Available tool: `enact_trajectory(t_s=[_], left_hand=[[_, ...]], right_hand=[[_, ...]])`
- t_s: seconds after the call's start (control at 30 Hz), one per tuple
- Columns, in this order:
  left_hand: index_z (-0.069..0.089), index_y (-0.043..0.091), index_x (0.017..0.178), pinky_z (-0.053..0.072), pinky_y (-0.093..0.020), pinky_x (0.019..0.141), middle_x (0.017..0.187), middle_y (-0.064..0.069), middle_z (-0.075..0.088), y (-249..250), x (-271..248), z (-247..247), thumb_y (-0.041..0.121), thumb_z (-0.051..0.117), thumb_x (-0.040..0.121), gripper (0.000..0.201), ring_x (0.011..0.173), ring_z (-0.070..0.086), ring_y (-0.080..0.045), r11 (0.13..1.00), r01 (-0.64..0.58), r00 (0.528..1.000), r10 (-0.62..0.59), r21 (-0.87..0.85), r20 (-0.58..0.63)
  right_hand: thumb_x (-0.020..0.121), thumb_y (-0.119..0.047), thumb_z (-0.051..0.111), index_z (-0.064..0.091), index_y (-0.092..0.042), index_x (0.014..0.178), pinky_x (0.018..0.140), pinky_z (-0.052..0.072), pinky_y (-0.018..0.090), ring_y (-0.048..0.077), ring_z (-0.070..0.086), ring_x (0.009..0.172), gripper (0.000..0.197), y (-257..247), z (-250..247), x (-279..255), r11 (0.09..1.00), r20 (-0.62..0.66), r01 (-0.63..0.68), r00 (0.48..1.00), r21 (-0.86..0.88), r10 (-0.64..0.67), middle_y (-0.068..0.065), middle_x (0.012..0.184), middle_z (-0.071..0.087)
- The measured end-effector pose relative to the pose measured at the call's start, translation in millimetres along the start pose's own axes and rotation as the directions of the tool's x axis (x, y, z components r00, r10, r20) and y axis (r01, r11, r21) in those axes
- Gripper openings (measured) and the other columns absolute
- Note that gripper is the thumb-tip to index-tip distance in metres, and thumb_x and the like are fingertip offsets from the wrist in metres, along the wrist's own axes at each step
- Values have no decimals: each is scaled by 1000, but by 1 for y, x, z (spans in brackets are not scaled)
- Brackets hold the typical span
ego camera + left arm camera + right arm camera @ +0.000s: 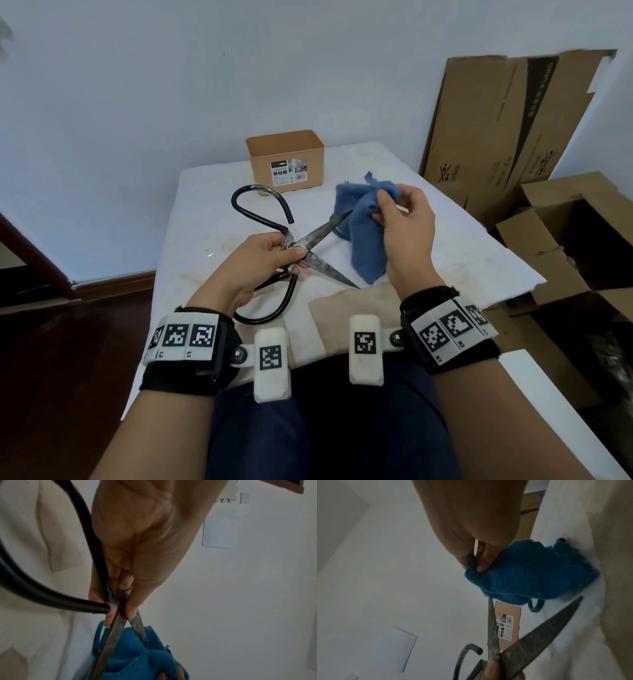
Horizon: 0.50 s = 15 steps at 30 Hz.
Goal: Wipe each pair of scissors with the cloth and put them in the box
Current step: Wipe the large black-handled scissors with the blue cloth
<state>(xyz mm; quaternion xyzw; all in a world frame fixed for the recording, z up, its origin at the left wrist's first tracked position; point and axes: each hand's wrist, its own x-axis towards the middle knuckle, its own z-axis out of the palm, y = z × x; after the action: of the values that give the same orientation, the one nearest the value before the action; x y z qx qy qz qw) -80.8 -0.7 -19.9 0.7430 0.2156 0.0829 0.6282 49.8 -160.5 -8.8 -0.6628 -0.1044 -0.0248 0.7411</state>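
Scissors [310,248]: large, dark metal, blades spread wide; held above the table at centre of the head view.
Left hand [263,263]: fingers and thumb pinch the scissors at the pivot, where blades meet the black loop handles.
Right hand [406,226]: fingers curled round the blue cloth [368,236], right of centre; the bunched cloth hangs down from the grip.
Contact: the upper blade tip reaches into the cloth's left edge; the lower blade is bare and apart from it.
Long axis: with the blades apart the scissors form an X. One blade points to the upper right into the cloth; the other points to the lower right, tip toward the beige mat [352,308].
Handles: one loop arcs to the upper left toward the box, the other drops toward lower centre.
Handling, scissors: judged heavy, rigid, mottled and possibly rusty; points and edges are the hazard. Best taken at the pivot or the coated loops, never along the edges.
Handling, cloth: soft, limp terry; should fold round a blade readily and grip well.
Box [286,159]: tan, open-topped, upper centre on the white table cover [445,240], well apart from both hands.
Second pair: a teal handle [98,635] shows beside the cloth in the left wrist view; the rest is hidden.
Stage: wiping in hand, judged; nothing visibly in the box.
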Motion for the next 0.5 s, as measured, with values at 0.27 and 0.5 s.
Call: enact_trajectory(t_s=[0.27, 0.5], left_hand=[[66, 7, 86, 55, -18, 62, 84, -11, 73, 8, 4, 3, 6, 66, 93, 7, 75, 60, -22, 1000, -7, 999, 8, 25, -36], [66, 5, 88, 53, -16, 59, 85, -13, 70, 10, 0, 3, 4, 66, 93, 5, 63, 59, -15, 1000, -5, 1000, 5, 13, -13]], right_hand=[[91, -29, 64, 72, -26, 98, 90, 47, 23, 1, 62, 93, 11, -7, 16, -9, 864, 516, 368, 843, -345, -152, -13, 96, 71], [90, -45, 61, 69, -43, 105, 92, 31, 38, 16, 40, 121, 17, -1, 19, -5, 611, 643, 532, 764, -586, -49, -16, 109, 62]])
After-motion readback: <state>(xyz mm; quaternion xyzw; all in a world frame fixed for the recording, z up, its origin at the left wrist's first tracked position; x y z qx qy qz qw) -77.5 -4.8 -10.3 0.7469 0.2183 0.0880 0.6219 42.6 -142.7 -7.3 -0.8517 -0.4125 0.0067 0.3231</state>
